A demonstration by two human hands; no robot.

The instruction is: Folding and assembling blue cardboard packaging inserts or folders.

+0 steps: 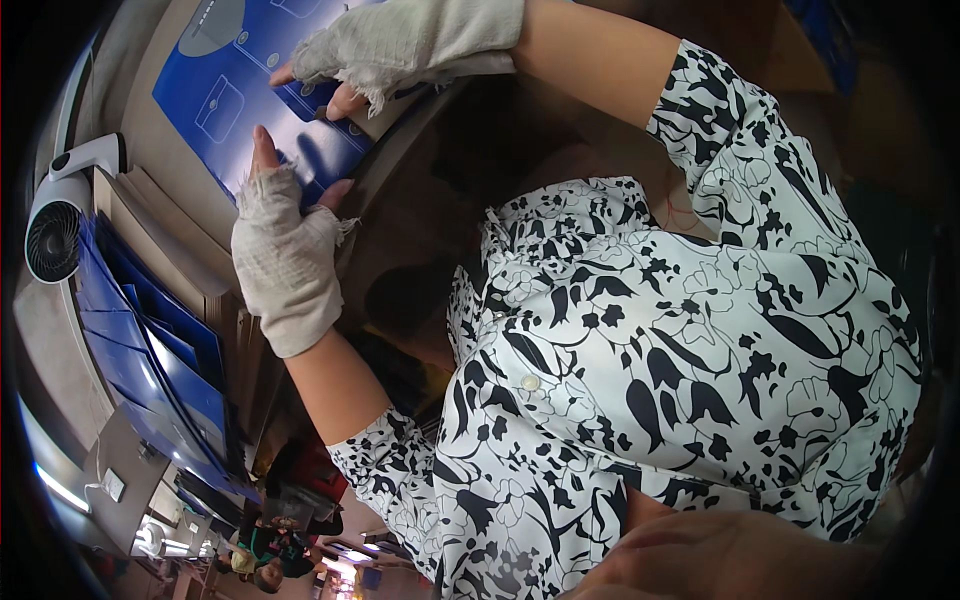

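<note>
A glossy blue printed cardboard sheet (190, 85) with line drawings and a grey rounded patch lies on the table at the upper left. My left hand (285, 240), in a frayed off-white fingerless glove, rests at its near edge. The index finger is stretched out on the blue surface, with the thumb apart from it. Over the sheet's right part reaches my right hand (385, 50), gloved the same way. Its index fingertip touches the blue surface, and its thumb lies apart beside a blue edge. The other fingers of both hands are mostly hidden.
A white fan (58, 225) stands left of the sheet. Next to it are several folded blue cardboard pieces (150, 345) and a stack of brown cardboard (165, 235). Farther off at the lower left, people (265, 560) are among bright lights.
</note>
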